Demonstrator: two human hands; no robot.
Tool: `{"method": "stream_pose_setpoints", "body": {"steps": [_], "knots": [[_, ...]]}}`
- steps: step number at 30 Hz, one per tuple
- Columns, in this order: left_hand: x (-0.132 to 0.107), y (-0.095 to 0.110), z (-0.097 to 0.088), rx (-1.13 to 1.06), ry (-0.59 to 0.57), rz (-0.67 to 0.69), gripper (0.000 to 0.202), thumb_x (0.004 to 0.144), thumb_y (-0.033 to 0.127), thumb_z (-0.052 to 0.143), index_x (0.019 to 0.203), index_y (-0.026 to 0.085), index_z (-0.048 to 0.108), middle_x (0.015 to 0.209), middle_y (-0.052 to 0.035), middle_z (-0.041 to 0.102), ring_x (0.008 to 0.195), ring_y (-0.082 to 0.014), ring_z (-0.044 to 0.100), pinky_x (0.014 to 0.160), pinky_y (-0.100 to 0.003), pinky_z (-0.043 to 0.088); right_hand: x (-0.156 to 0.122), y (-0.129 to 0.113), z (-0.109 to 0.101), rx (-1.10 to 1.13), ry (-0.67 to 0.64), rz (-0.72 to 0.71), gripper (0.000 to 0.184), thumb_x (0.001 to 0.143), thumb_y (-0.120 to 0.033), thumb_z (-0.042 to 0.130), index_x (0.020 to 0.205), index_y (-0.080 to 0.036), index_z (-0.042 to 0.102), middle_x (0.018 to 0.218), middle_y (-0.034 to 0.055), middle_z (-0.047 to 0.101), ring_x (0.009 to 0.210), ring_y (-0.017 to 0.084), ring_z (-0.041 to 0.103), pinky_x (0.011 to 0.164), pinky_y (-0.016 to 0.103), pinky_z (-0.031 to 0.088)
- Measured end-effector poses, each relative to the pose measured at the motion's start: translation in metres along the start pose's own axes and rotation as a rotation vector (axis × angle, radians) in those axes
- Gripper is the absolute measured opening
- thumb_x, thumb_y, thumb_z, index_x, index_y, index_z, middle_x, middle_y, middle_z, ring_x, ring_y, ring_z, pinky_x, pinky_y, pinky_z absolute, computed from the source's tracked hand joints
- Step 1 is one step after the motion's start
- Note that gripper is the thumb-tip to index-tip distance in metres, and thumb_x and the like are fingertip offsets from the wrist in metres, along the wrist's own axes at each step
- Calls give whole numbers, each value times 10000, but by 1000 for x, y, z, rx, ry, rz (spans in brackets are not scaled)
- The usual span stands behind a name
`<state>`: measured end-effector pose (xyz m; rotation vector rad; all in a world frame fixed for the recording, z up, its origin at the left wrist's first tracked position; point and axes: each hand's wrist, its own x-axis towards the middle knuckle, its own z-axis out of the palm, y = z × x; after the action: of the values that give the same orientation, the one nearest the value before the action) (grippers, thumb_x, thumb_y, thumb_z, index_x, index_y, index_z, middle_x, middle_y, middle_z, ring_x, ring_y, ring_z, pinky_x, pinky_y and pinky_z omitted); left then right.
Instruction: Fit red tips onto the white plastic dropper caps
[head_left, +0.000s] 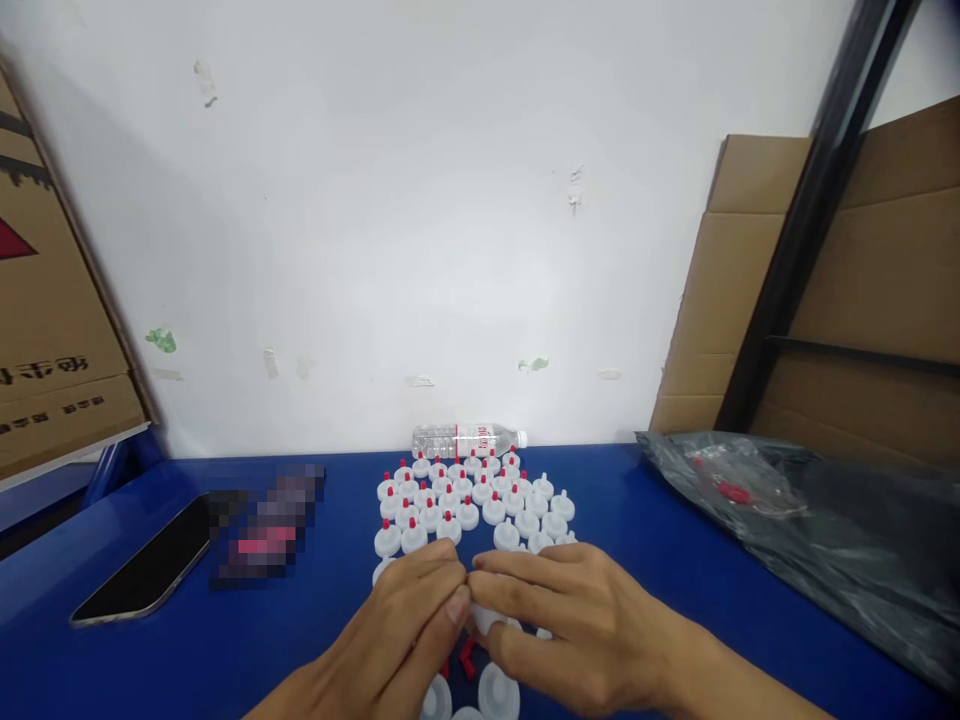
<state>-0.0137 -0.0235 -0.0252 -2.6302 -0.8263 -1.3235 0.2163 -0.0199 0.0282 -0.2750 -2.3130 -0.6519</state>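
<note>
Here, left hand (409, 620), right hand (581, 625) at seemingly one cap (487, 619).

A bottle (469, 441) lies along the bench's (225, 650) back edge, behind the nozzle caps (448, 530); a smartphone (150, 565) lies left of these, plastic sheeting (817, 565) toward the right edge.
</note>
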Motion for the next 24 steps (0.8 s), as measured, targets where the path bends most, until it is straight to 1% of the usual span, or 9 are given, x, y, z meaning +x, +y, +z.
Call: {"method": "stream_pose_setpoints", "body": {"steps": [6, 10, 12, 14, 16, 18, 19, 22, 24], "knots": [[-11, -4, 0, -9, -77, -120, 329, 1038, 372, 405, 1320, 286, 550, 1065, -82, 712, 1061, -275, 640, 850, -419, 592, 1, -2, -2, -120, -25, -32, 181, 883, -144, 556, 782, -243, 668, 1070, 5, 767, 1029, 177, 707, 492, 224, 514], [10, 6, 2, -282, -47, -346, 377, 1044, 446, 345, 983, 237, 654, 846, -66, 670, 795, -221, 610, 686, -365, 563, 0, 1, 0, -149, 26, -88, 154, 892, -167, 572, 803, -227, 682, 1087, 30, 770, 1039, 196, 717, 550, 235, 539], [24, 9, 1, -403, -45, -439, 488, 1058, 428, 276, 715, 212, 548, 655, -33, 543, 628, -178, 519, 571, -324, 502, -7, 12, -1, -187, 53, -140, 150, 901, -172, 584, 795, -210, 683, 1104, 47, 768, 1094, 223, 704, 575, 242, 545], [35, 5, -4, -514, 3, -501, 524, 1066, 376, 222, 576, 219, 322, 550, 3, 355, 530, -144, 379, 510, -303, 413, -20, 30, -4, -247, 8, -117, 167, 929, -175, 582, 799, -201, 683, 1141, 43, 758, 1175, 251, 667, 608, 250, 551], [42, -4, -11, -544, 88, -517, 503, 1064, 368, 262, 586, 219, 301, 572, 10, 328, 554, -144, 351, 531, -308, 367, -36, 54, -6, -276, -36, 78, 184, 946, -115, 560, 885, -227, 694, 1162, 7, 754, 1136, 205, 689, 663, 243, 555], [44, -14, -18, -444, 113, -467, 483, 1069, 364, 274, 611, 217, 312, 586, 19, 325, 556, -141, 322, 517, -305, 299, -52, 75, -6, -216, -34, 537, 144, 984, -222, 552, 961, -249, 692, 1111, 14, 765, 1033, 195, 721, 777, 280, 558], [44, -17, -20, -374, 94, -428, 466, 1070, 346, 278, 624, 215, 316, 597, 19, 337, 568, -143, 323, 525, -306, 289, -58, 84, -5, -230, -33, 646, 148, 997, -273, 544, 1034, -233, 682, 1095, 47, 763, 942, 208, 737, 726, 296, 556], [43, -17, -20, -185, -64, -264, 378, 1046, 255, 319, 674, 206, 357, 650, 8, 421, 641, -155, 387, 585, -310, 325, -75, 101, 3, -220, -62, 824, 221, 981, -398, 571, 1062, -220, 675, 1037, 66, 762, 736, 213, 723, 630, 318, 534], [43, -10, -17, -111, -184, -154, 293, 1010, 190, 361, 722, 198, 418, 706, -7, 486, 715, -171, 437, 639, -320, 365, -83, 106, 10, -181, -98, 893, 280, 955, -468, 592, 1056, -227, 694, 1031, 67, 765, 783, 246, 729, 662, 343, 547]]}}
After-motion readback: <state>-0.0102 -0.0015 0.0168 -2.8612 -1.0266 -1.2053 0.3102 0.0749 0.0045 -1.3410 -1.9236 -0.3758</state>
